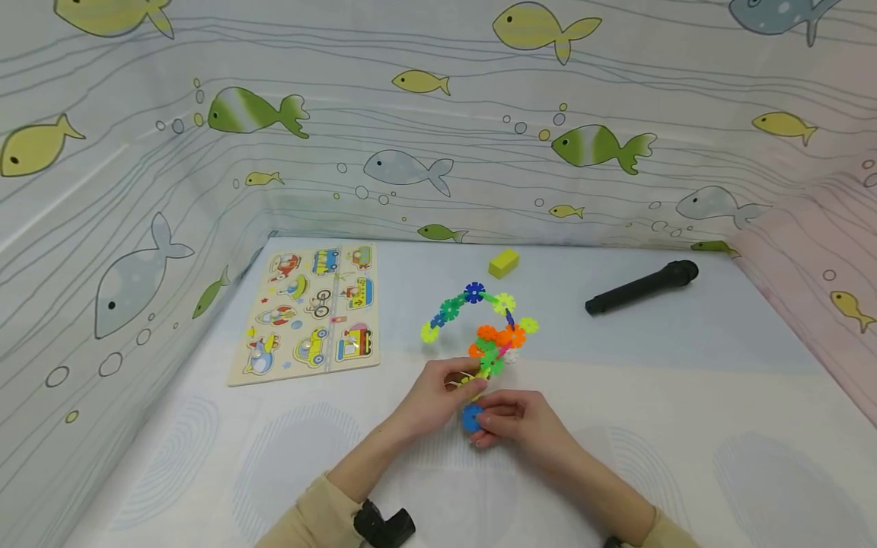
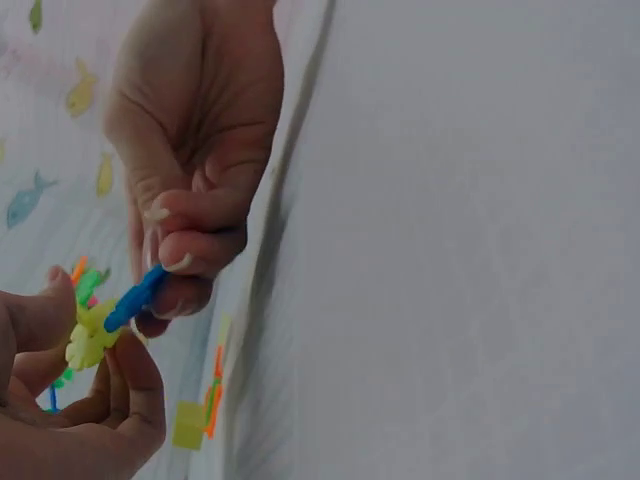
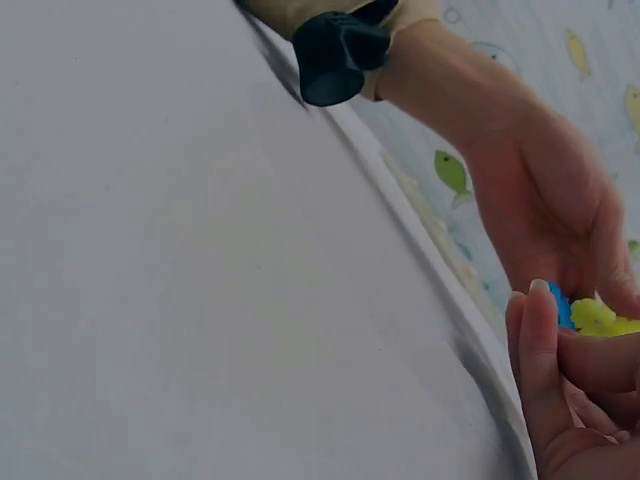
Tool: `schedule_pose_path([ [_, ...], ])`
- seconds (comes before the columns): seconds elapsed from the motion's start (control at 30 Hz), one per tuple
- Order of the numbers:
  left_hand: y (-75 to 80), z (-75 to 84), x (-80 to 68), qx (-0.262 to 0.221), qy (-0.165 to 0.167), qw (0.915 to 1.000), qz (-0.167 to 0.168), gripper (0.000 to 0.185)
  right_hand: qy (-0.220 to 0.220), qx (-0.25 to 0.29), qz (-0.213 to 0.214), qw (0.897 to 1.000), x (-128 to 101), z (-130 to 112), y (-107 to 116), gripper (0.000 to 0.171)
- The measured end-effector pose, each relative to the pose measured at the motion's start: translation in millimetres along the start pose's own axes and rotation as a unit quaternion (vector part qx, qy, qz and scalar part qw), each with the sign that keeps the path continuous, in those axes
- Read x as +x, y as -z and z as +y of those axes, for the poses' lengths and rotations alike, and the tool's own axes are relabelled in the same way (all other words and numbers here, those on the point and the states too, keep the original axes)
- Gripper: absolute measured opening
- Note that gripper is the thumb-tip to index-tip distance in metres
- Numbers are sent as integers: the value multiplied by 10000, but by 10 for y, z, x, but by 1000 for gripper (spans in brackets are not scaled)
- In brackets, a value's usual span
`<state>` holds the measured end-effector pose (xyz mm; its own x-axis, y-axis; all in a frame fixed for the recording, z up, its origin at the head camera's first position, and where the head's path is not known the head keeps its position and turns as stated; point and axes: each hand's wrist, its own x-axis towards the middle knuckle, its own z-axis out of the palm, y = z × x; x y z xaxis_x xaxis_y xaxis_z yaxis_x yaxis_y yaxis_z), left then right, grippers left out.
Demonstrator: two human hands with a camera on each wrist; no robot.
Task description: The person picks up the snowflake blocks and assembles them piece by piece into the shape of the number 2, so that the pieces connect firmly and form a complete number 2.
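Both hands low, close — left hand [image 1: 438,392] pinching yellow disc [image 2: 90,338], right hand [image 1: 517,422] pinching blue disc [image 1: 471,418].

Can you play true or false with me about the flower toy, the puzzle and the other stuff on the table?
1. The right hand pinches a blue disc. True.
2. The left hand lies flat on the table, holding nothing. False: it holds the colourful disc chain at its yellow end.
3. The wooden puzzle lies left of the chain. True.
4. The black microphone rests on the puzzle. False: it lies far right, apart from it.
5. The yellow block lies behind the chain. True.
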<state>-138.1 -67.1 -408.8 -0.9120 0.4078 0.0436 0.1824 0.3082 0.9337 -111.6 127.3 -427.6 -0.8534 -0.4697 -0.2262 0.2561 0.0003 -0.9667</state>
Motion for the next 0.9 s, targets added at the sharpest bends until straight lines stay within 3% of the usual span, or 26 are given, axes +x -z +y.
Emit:
schedule_pose_path([
  [0.4,-94,147,31,-16,-85,9996,-252,33,59,584,-277,9979,1,31,22,43],
  [0.9,-85,153,47,-71,-174,9993,-329,30,-371,622,-232,9971,5,3,25,37],
])
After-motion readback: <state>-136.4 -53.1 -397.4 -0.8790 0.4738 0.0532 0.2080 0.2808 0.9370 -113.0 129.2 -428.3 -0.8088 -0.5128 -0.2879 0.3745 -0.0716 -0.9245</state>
